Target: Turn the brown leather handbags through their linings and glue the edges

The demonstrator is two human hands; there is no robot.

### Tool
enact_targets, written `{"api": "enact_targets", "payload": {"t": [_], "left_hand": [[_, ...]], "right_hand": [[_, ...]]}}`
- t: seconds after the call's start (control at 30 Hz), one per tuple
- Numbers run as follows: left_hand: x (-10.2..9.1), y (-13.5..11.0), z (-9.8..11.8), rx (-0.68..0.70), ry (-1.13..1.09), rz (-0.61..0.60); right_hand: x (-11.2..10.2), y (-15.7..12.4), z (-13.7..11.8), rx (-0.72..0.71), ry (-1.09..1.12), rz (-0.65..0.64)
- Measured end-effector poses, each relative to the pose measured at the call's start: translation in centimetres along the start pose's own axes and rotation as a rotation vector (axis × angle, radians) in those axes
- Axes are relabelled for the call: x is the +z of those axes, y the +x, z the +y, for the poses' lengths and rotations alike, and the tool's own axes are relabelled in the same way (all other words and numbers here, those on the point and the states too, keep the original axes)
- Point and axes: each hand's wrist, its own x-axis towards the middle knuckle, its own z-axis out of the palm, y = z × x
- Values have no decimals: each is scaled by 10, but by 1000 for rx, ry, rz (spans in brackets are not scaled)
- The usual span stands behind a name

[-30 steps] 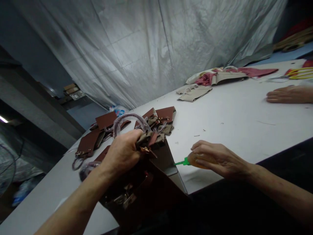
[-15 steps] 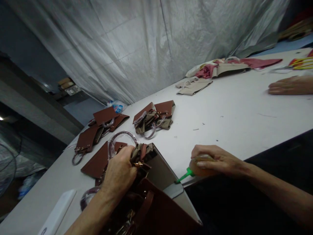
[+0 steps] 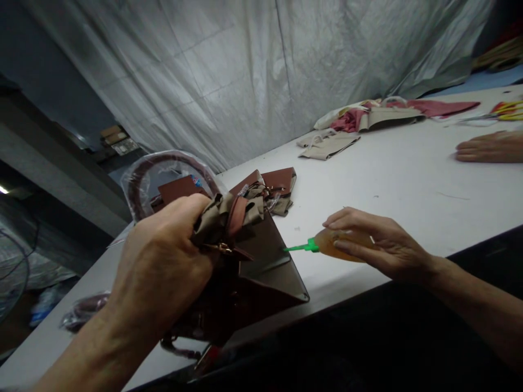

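My left hand [image 3: 163, 256] is closed on a brown handbag [image 3: 249, 305], gripping its bunched olive lining [image 3: 212, 218] by a zipper strip and a gold clasp. A plastic-wrapped handle [image 3: 141, 174] arches up behind that hand. The bag's greyish inner side panel [image 3: 265, 250] faces right. My right hand [image 3: 379, 239] is wrapped round a squeeze bottle [image 3: 343, 244] of amber liquid, held tilted nearly flat. Its thin green nozzle [image 3: 300, 247] points left, the tip at the edge of the side panel; whether it touches I cannot tell.
More brown bag pieces [image 3: 281, 182] lie on the white table [image 3: 408, 185] behind the bag. Beige bags [image 3: 329, 146] and pink cloth [image 3: 441, 107] sit farther back. At the right are another person's hand [image 3: 490, 148] and yellow-handled scissors [image 3: 506, 110]. A plastic sheet [image 3: 245, 81] hangs behind.
My left hand has raised the handbag, which now looms larger and covers some bag pieces behind. The bottle has turned flatter, and its nozzle tip has moved up along the panel edge.
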Motion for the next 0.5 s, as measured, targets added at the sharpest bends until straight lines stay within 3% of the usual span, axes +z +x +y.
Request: {"api": "enact_targets", "payload": {"t": [0.13,0.3,0.5], "left_hand": [[23,-7,3,39,-58,-15],[54,-24,1,-48,-175,-251],[51,-29,1,-283,-380,-426]], "right_hand": [[3,-2,15,-81,-136,-7],[13,-15,37,-42,-203,-111],[21,-19,45,-24,-192,-82]]}}
